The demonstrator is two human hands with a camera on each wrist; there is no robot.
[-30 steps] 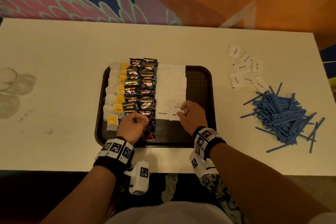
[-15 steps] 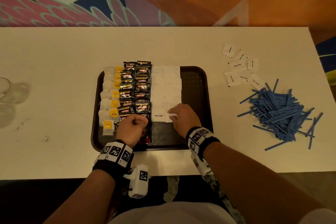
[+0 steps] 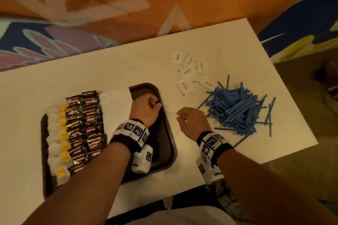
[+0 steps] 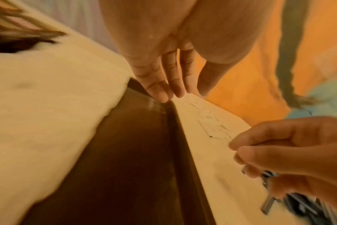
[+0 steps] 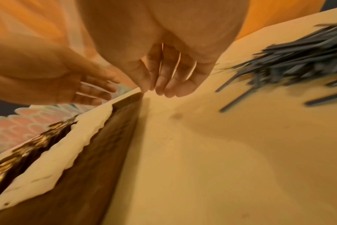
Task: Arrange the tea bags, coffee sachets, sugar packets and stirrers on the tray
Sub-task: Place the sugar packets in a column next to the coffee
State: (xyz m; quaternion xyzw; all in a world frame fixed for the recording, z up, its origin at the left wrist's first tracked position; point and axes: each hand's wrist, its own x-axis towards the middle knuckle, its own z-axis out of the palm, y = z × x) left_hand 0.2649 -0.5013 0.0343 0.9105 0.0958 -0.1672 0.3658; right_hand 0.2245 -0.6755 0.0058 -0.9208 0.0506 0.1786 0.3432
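Note:
The dark tray [image 3: 162,144] holds a column of tea bags [image 3: 58,139] at its left, then two columns of black coffee sachets [image 3: 84,126], then white sugar packets [image 3: 115,104]. Its right part is bare. My left hand [image 3: 146,109] hovers over that bare part with loosely bent fingers [image 4: 164,85] and holds nothing. Between the tray and a heap of blue stirrers [image 3: 237,107], my right hand [image 3: 192,120] hangs over the table, its relaxed fingers [image 5: 164,82] empty. Loose sugar packets [image 3: 190,71] lie beyond the stirrers.
The white table [image 3: 228,157] ends just right of the stirrers [image 5: 298,60], and its front edge runs close to my wrists. Patterned orange and blue floor lies beyond the table's far edge.
Both hands have moved right. The left hand left the coffee sachets for the tray's bare right part. The right hand left the sugar packet row and went off the tray towards the stirrers.

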